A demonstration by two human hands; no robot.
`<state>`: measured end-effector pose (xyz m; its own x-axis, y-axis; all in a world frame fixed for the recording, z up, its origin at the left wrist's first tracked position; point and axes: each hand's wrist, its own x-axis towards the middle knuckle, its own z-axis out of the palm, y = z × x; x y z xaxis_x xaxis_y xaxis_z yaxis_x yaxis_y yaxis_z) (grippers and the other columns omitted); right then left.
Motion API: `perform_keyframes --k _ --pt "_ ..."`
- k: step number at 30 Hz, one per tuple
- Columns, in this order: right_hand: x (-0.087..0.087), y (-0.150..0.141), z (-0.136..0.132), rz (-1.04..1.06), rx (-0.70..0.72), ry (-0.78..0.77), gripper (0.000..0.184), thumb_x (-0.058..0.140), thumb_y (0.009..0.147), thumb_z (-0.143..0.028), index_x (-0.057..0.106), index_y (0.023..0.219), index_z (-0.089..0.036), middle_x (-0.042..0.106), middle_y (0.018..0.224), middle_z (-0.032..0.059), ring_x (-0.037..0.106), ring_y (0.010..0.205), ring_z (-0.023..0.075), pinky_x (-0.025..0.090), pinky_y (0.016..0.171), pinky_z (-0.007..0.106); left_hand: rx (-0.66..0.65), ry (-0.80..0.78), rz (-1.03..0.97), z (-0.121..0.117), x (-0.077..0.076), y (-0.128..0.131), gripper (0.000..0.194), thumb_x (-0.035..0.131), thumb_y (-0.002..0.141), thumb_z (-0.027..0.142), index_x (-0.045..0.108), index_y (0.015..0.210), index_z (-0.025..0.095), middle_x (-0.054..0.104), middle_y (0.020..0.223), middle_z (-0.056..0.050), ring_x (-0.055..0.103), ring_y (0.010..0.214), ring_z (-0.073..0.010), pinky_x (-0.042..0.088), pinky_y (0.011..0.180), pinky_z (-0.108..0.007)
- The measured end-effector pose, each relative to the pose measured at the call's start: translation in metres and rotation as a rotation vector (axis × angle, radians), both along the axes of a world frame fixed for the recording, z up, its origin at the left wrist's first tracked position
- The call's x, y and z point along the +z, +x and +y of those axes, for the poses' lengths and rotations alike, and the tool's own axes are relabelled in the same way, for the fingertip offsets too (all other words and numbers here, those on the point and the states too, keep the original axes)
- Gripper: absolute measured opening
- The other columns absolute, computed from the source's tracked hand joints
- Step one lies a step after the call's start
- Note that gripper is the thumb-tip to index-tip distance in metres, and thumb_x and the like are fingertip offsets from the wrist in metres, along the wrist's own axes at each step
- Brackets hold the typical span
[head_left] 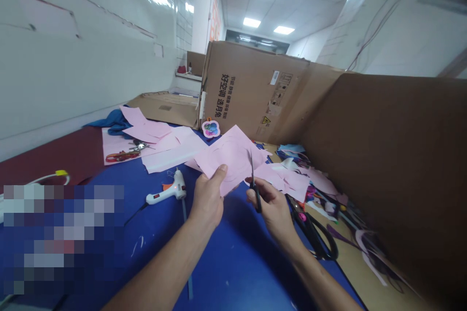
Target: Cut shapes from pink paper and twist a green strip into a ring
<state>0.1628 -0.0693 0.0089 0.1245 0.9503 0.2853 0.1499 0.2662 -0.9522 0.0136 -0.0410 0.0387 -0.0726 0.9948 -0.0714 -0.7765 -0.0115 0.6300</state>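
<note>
Beside a large cardboard box (251, 90) we work over a blue tabletop (226, 272), holding a pink paper sheet (229, 158) with curved lines on it above the surface. Our left hand (207, 199) pinches the sheet, while our right hand (272, 214), apart from the left, grips small black scissors (256, 197), blades just beside the sheet's edge. A hot glue gun (170, 189) lies near the left hand.
</note>
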Motion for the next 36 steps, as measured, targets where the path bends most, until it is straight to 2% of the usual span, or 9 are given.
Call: perform_keyframes --k 6,14,24,27,31,36 --pt "0.001 0.001 -0.001 -0.003 -0.009 -0.009 0.045 0.082 0.079 -0.053 0.08 0.108 -0.019 0.06 0.073 0.0003 0.049 0.067 0.0168 0.039 0.062 0.029 0.011 0.008 0.016 0.0 0.002 0.0 0.035 0.087 0.075 0.021 0.076 0.107 0.011 0.083 0.099 -0.016 0.079 0.098 -0.0306 0.066 0.081 -0.038" --pt "0.001 0.002 -0.001 -0.012 -0.004 -0.008 0.046 0.082 0.08 -0.053 0.08 0.111 -0.019 0.064 0.078 0.0013 0.051 0.07 0.0173 0.041 0.065 0.03 0.02 0.017 0.048 0.003 0.002 -0.004 0.035 0.086 0.076 0.022 0.077 0.109 0.012 0.083 0.098 -0.015 0.079 0.093 -0.0284 0.065 0.079 -0.036" --pt "0.001 0.002 0.0 -0.004 -0.004 -0.024 0.048 0.083 0.077 -0.053 0.08 0.109 -0.018 0.06 0.074 0.0005 0.05 0.068 0.0164 0.039 0.064 0.029 0.038 0.042 0.087 0.008 0.001 -0.008 0.045 0.092 0.067 0.029 0.078 0.107 0.011 0.082 0.095 -0.014 0.079 0.083 -0.0274 0.064 0.072 -0.036" --pt "0.001 0.003 0.0 -0.019 0.002 -0.025 0.047 0.082 0.078 -0.053 0.08 0.109 -0.018 0.061 0.075 0.0009 0.05 0.068 0.0161 0.038 0.063 0.029 0.036 0.075 0.11 0.01 -0.001 -0.01 0.049 0.094 0.066 0.032 0.079 0.108 0.011 0.083 0.099 -0.014 0.079 0.088 -0.0291 0.064 0.077 -0.038" --pt "0.002 0.005 0.001 -0.04 0.011 -0.031 0.049 0.081 0.079 -0.054 0.079 0.112 -0.018 0.061 0.075 0.001 0.05 0.068 0.0164 0.037 0.062 0.029 0.042 0.133 0.124 0.013 -0.004 -0.012 0.05 0.095 0.066 0.034 0.079 0.108 0.011 0.082 0.106 -0.015 0.077 0.1 -0.0305 0.061 0.092 -0.042" --pt "0.005 0.007 0.001 -0.056 0.009 -0.03 0.051 0.081 0.079 -0.055 0.079 0.114 -0.018 0.063 0.079 0.0016 0.053 0.071 0.0173 0.039 0.065 0.03 0.018 0.154 0.134 0.013 -0.004 -0.012 0.052 0.096 0.064 0.036 0.08 0.108 0.011 0.082 0.106 -0.015 0.076 0.105 -0.0327 0.056 0.103 -0.047"
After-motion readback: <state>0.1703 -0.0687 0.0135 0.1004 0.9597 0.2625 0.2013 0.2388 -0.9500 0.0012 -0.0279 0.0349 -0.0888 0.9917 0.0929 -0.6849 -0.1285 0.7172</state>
